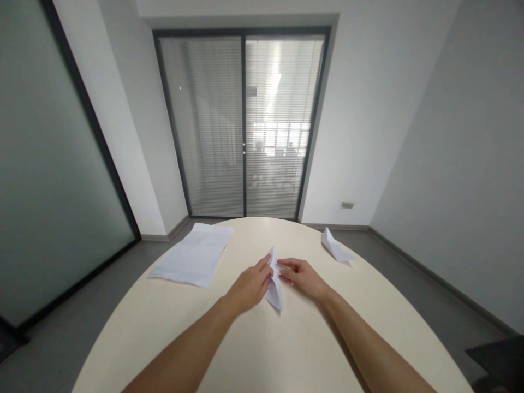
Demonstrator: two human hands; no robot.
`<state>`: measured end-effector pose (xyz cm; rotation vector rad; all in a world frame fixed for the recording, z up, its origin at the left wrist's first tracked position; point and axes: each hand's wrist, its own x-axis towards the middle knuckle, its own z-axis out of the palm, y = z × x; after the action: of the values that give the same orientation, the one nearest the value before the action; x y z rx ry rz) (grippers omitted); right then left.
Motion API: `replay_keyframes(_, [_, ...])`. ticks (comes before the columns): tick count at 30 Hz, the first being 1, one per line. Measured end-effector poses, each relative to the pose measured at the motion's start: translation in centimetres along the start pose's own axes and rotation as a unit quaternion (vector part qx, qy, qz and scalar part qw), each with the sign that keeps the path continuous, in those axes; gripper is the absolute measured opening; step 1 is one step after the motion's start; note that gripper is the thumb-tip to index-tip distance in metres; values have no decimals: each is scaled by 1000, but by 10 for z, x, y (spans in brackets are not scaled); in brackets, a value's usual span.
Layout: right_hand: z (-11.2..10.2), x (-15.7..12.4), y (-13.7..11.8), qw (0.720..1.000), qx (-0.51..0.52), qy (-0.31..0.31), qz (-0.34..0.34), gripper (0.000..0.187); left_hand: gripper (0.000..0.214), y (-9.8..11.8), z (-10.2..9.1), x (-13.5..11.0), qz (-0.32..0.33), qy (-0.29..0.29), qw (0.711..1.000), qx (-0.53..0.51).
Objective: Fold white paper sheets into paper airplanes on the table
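Observation:
A folded white paper shape (pixel 275 286), narrow and pointed like a paper plane, lies at the middle of the round cream table (pixel 254 349). My left hand (pixel 249 285) is curled with its fingers pinching the paper's left side. My right hand (pixel 301 275) rests on the table at the paper's right edge, fingers pressed together against the fold.
A creased flat sheet of white paper (pixel 194 255) lies at the table's far left. Another folded paper plane (pixel 334 246) sits at the far right edge. Glass sliding doors with blinds (pixel 243 125) stand beyond the table. A dark object (pixel 499 357) shows at the lower right.

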<state>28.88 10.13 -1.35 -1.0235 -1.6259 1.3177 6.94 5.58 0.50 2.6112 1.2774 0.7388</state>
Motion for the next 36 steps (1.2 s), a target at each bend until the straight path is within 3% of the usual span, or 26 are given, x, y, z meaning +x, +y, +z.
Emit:
replay_keyframes(9, [8,0,1,997,-78,19,-11,49,19,0,-1,3,-10,15,1000,25])
replay_keyframes(12, [13,-2,-7,998,-45,31,-10,52,20,-1,-2,4,-4,52,999,15])
replay_keyframes(15, [17,-6,-16,1000,16,-3,4,60,21,-3,-1,5,9,87,996,5])
replay_keyframes(18, [20,-7,-22,999,47,-23,-4,56,21,-4,-1,6,20,108,994,13])
replay_keyframes(26, [16,-1,-18,994,33,100,-38,55,26,-3,-6,4,40,124,991,43])
replay_keyframes(30, [23,-4,-23,993,17,104,-50,50,27,0,-4,4,30,134,990,31])
replay_keyframes(36, [28,-8,-28,994,57,69,-57,52,55,1,1,3,29,122,992,-10])
